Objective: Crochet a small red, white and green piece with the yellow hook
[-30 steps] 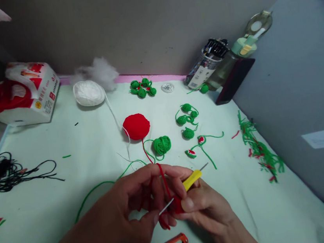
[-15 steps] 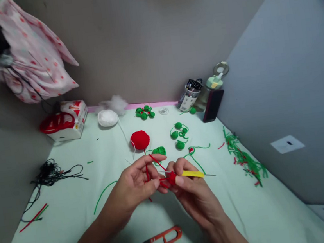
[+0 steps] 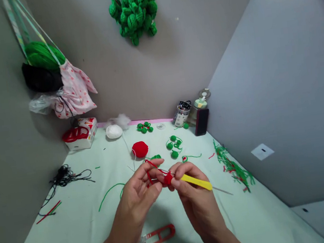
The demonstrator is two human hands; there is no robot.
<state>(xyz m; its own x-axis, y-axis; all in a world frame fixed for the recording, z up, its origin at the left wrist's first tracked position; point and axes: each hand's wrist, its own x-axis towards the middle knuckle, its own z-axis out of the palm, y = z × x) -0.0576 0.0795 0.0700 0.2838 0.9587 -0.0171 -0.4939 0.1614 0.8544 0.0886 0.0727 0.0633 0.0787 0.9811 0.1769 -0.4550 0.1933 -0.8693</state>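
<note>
Red yarn [image 3: 158, 168] runs over the raised forefinger of my left hand [image 3: 137, 197], whose other fingers curl in around it. Between the two hands sits a small red crocheted piece [image 3: 168, 179], with fingertips of both hands close against it. My right hand [image 3: 200, 201] grips a crochet hook [image 3: 197, 182] by its yellow handle; the metal tip lies at the red piece, partly hidden by fingers. A red yarn ball [image 3: 140, 149] rests on the cloth beyond my left hand. Thread snips [image 3: 161, 235] with red handles lie below, their blades partly covered by my left wrist.
Green crocheted pieces [image 3: 174, 154] and a white yarn ball [image 3: 114, 131] lie further back. Black cords [image 3: 65, 176] are at left, green yarn scraps [image 3: 234, 166] at right. A tissue box [image 3: 85, 136], pen holder [image 3: 181, 113] and phone [image 3: 202, 122] stand along the wall. Green crocheted bunches [image 3: 137, 12] hang above.
The view has tilted up, bringing the hanging green bunch into sight. The hook's handle now slants more downward to the right, and my hands have drawn slightly closer together around the red piece.
</note>
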